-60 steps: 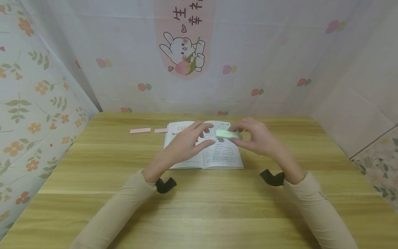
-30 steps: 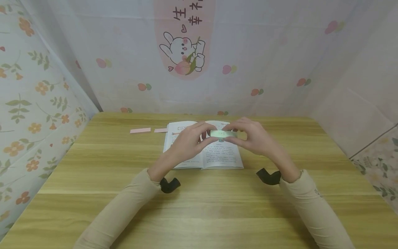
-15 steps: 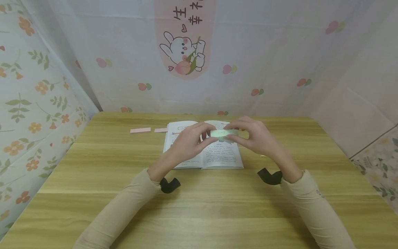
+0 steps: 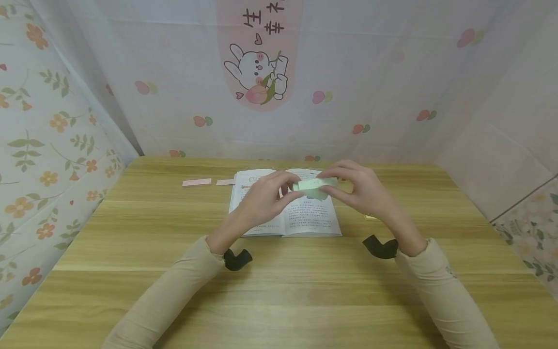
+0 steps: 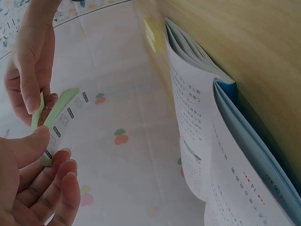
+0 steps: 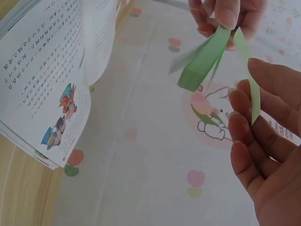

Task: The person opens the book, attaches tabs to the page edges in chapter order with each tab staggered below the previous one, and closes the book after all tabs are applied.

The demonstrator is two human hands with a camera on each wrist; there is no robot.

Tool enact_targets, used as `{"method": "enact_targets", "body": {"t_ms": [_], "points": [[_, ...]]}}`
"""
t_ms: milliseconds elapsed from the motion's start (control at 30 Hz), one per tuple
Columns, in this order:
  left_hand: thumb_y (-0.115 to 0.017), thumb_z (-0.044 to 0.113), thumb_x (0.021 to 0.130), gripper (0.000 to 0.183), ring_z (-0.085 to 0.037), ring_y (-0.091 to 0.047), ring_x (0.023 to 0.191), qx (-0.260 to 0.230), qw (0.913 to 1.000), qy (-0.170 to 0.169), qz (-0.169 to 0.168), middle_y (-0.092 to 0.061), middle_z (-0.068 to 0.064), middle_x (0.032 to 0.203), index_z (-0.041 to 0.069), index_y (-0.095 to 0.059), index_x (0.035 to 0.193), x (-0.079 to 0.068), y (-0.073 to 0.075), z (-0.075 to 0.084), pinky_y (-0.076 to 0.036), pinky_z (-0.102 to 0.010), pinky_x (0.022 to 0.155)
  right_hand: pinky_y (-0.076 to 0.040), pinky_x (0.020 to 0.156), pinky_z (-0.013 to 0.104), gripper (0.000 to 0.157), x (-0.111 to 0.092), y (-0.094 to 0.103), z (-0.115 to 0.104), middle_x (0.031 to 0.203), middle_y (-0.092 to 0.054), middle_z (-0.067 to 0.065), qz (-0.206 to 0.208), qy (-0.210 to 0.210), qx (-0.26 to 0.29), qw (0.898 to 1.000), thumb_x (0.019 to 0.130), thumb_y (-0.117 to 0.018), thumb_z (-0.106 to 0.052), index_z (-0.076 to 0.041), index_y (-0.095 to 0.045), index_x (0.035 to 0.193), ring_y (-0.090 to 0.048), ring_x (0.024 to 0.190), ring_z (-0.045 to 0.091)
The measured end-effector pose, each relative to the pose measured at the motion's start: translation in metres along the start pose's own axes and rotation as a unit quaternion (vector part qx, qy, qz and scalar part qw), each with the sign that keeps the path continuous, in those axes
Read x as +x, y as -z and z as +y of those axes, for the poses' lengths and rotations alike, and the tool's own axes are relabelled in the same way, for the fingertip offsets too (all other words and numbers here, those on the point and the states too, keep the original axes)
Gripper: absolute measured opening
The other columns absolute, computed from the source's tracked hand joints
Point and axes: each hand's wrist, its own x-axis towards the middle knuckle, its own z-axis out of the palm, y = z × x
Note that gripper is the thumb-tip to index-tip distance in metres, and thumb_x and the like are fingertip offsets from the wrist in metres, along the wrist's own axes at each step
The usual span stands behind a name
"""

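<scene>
Above the open book [image 4: 311,220], my left hand [image 4: 266,198] pinches one end of a green sticky note pad [image 6: 203,66] between thumb and fingers. The pad's loose end fans out a little, and its printed underside shows in the left wrist view. My right hand [image 4: 364,191] pinches a single pale green sticky note [image 6: 254,92] between thumb and fingertips. In the right wrist view this note curves away from the pad, with a gap along most of its length. The ends of both lie close together near the left thumb.
Two pink paper strips [image 4: 197,182] are at the book's left, the nearer one meeting its edge. A small yellow item [image 4: 371,217] lies on the wooden table [image 4: 279,300], partly behind the right forearm. A printed curtain [image 4: 370,72] hangs behind the table. Black pieces [image 4: 380,247] stick out at both wrists.
The left hand came in and took the pad's end, which the right hand held before. The right hand has since lifted a single note from the pad, drawing it slightly up and right.
</scene>
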Motion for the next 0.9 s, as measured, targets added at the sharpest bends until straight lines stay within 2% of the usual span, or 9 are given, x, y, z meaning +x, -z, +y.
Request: {"method": "enact_targets", "body": {"t_ms": [100,333,567,767,900], "points": [[-0.073,0.014,0.094,0.017,-0.013,-0.057,0.073,-0.002,1.0000,-0.001,0.006,-0.066,-0.003,0.091,0.004,-0.068,0.106,-0.001,0.000,-0.001,-0.047,-0.023,0.060,-0.052,0.075,0.032,0.026,-0.001,0.000,0.001,0.105,-0.072,0.006,0.002,-0.002,0.000,1.000,0.082,-0.083,-0.003,-0.004,-0.077,0.107,-0.065,0.096,0.022],[-0.073,0.013,0.094,0.018,-0.014,-0.056,0.072,-0.003,0.9998,0.011,0.018,-0.067,-0.003,0.094,0.004,-0.069,0.109,-0.005,0.002,-0.003,-0.047,-0.025,0.060,-0.054,0.076,0.044,0.025,-0.003,0.000,0.003,0.106,-0.072,0.006,0.000,-0.011,0.003,1.000,0.082,-0.082,-0.002,-0.004,-0.076,0.107,-0.064,0.099,0.023],[-0.073,0.011,0.094,0.019,-0.015,-0.057,0.075,0.009,0.9991,0.025,0.034,-0.067,-0.005,0.094,0.003,-0.068,0.109,-0.009,0.005,-0.008,-0.049,-0.026,0.064,-0.048,0.074,0.027,0.026,-0.004,0.001,0.002,0.105,-0.072,0.005,-0.004,-0.013,0.000,1.000,0.082,-0.082,-0.002,-0.005,-0.077,0.108,-0.063,0.097,0.021],[-0.071,0.009,0.094,0.019,-0.017,-0.057,0.077,0.018,0.9982,0.041,0.040,-0.067,-0.007,0.098,0.001,-0.067,0.112,-0.013,0.007,-0.017,-0.050,-0.027,0.066,-0.048,0.074,0.027,0.027,-0.004,0.002,0.003,0.104,-0.072,0.005,-0.001,-0.007,-0.002,1.000,0.081,-0.083,-0.002,-0.004,-0.077,0.108,-0.064,0.096,0.021],[-0.072,0.007,0.094,0.019,-0.018,-0.057,0.076,0.014,0.9977,0.044,0.049,-0.066,-0.008,0.094,0.000,-0.067,0.110,-0.016,0.011,-0.020,-0.050,-0.028,0.065,-0.048,0.075,0.028,0.026,-0.004,0.001,0.004,0.104,-0.072,0.005,-0.002,-0.006,-0.003,1.000,0.082,-0.082,-0.003,-0.004,-0.077,0.108,-0.064,0.095,0.021]]}}
